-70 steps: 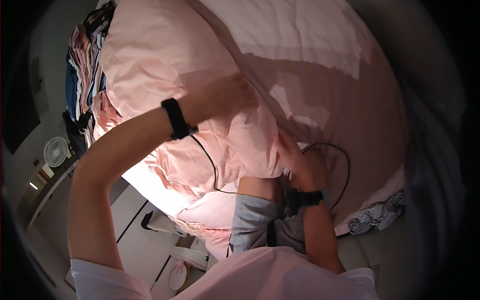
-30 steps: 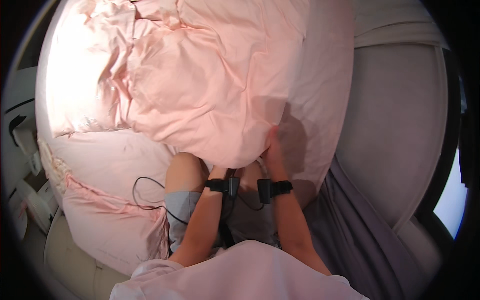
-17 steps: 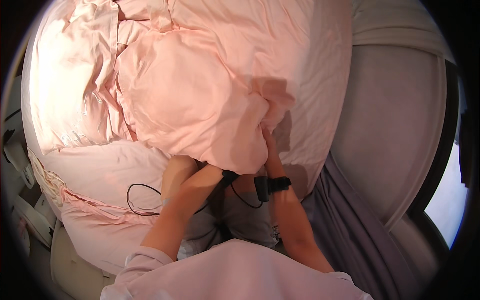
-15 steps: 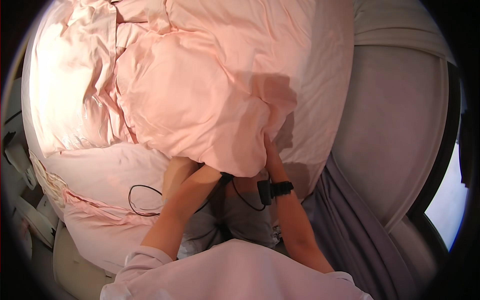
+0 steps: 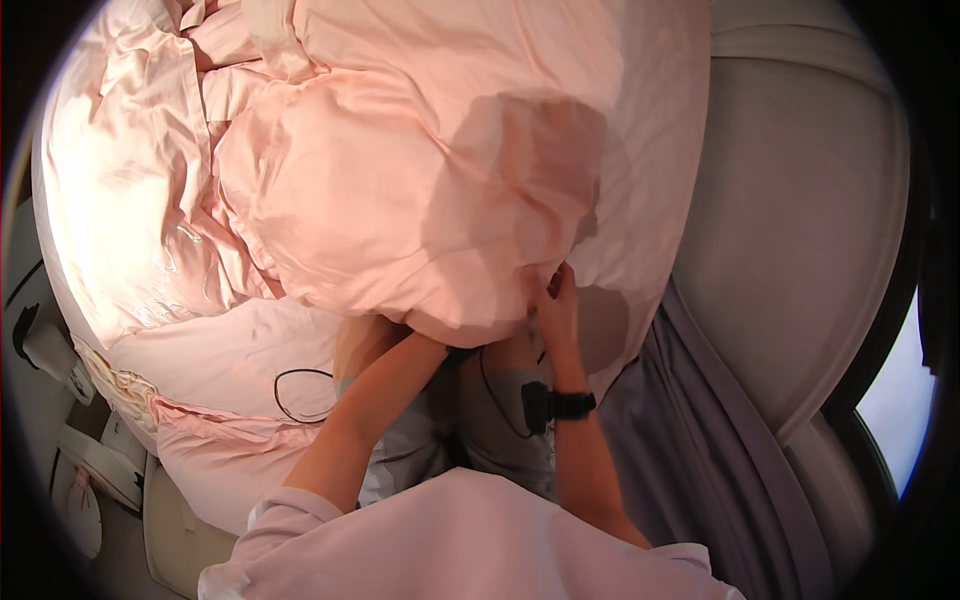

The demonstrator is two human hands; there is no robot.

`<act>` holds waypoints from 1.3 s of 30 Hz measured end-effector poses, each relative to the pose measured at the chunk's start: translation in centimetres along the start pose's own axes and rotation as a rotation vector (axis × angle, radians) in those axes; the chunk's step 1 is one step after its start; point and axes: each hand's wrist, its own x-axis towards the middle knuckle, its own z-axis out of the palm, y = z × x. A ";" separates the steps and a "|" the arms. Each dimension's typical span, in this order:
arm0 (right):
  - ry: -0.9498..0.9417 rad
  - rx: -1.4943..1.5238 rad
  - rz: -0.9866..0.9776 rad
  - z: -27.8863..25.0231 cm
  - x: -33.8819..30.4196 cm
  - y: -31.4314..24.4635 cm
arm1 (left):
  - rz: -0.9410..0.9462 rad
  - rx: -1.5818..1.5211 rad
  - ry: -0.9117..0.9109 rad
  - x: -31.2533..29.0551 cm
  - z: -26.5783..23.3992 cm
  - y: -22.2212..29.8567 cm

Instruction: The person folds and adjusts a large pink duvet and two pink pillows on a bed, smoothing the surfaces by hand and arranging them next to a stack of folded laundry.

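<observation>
A puffy pink duvet (image 5: 350, 190) lies bunched in front of me, its near edge hanging over my lap. My right hand (image 5: 560, 305) is at the right end of that near edge, with bent fingers closed on a fold of the cloth. A black band with a small black box (image 5: 540, 408) is strapped round my right wrist. My left forearm (image 5: 385, 395) reaches under the duvet's near edge. The duvet hides my left hand, so its fingers do not show.
Paler pink bedding (image 5: 230, 350) spreads to the left, with a crumpled, brightly lit pink cover (image 5: 120, 200) beyond it. A thin black cable (image 5: 290, 375) loops beside my left arm. Grey cloth (image 5: 700, 450) hangs at the right, beside a grey padded panel (image 5: 790, 230).
My right hand has shifted slightly right along the duvet edge, and its fingers now show more. The duvet's near edge sits a little higher and flatter. My left arm has barely moved.
</observation>
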 end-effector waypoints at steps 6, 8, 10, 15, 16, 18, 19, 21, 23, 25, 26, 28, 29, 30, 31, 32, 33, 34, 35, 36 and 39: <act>0.263 -0.148 -0.390 3.7 -1.8 -2.0 | 0.048 0.062 -0.003 1.1 2.3 0.1; 0.240 -0.234 -0.371 4.3 -1.4 -1.8 | 0.042 0.064 -0.046 2.1 0.7 0.6; 0.115 -0.252 -0.376 3.4 -1.0 -1.4 | 0.066 0.099 -0.044 2.0 -0.3 1.2; -0.210 0.166 -0.187 -3.8 0.2 3.0 | 0.104 0.224 -0.109 -2.4 0.1 3.1; -0.242 0.160 -0.201 -4.0 0.1 2.9 | 0.111 0.241 -0.117 -3.6 0.0 3.8; -0.344 0.185 -0.206 -3.9 0.1 3.3 | 0.120 0.280 -0.113 -6.5 -0.5 5.0; -0.366 0.217 -0.215 -4.1 0.6 4.3 | 0.132 0.303 -0.101 -7.7 -0.4 6.1; -0.380 0.253 -0.195 -3.3 0.7 3.5 | 0.145 0.346 -0.030 -9.6 -0.5 7.7; -0.385 0.296 -0.200 -3.3 1.7 2.9 | 0.103 0.286 0.095 -10.5 -0.2 8.2; -0.370 0.399 -0.152 -3.2 3.5 2.9 | -0.077 -0.189 0.331 -10.2 -2.6 3.4; -0.355 0.439 -0.153 -4.2 4.5 2.8 | 0.021 -0.421 0.375 -9.4 -3.1 3.9; -0.336 0.286 -0.029 -5.0 3.5 1.8 | 0.238 -0.679 0.446 -9.0 -5.7 4.4; -0.349 0.238 0.040 -4.6 1.9 0.7 | 0.346 -0.706 0.482 -9.3 -7.7 4.0; -0.348 0.191 0.106 -4.8 0.4 -0.5 | 0.335 -0.932 0.458 -9.0 -8.5 5.7; -0.473 -0.089 0.108 -5.9 -0.9 -0.3 | 0.320 -1.159 0.421 -8.9 -8.8 7.2; -0.591 -0.376 0.108 -7.0 -1.8 0.6 | 0.343 -1.155 0.415 -9.1 -8.6 8.1; -0.764 -0.544 -0.076 -8.8 -0.1 4.3 | 0.409 -0.946 0.559 -8.1 -7.5 9.3; -0.929 -0.720 -0.262 -10.9 1.9 8.4 | 0.474 -0.734 0.701 -7.2 -6.3 10.5; -0.822 -0.691 -0.350 -11.6 0.9 11.3 | 0.526 -0.635 0.810 -7.1 -6.1 10.8; -0.702 -0.659 -0.428 -11.3 -0.4 13.4 | 0.537 -0.637 0.803 -7.0 -5.9 11.0; -0.349 -0.733 -0.629 -9.0 -8.2 12.4 | 0.516 -0.281 0.913 -7.7 -6.3 10.3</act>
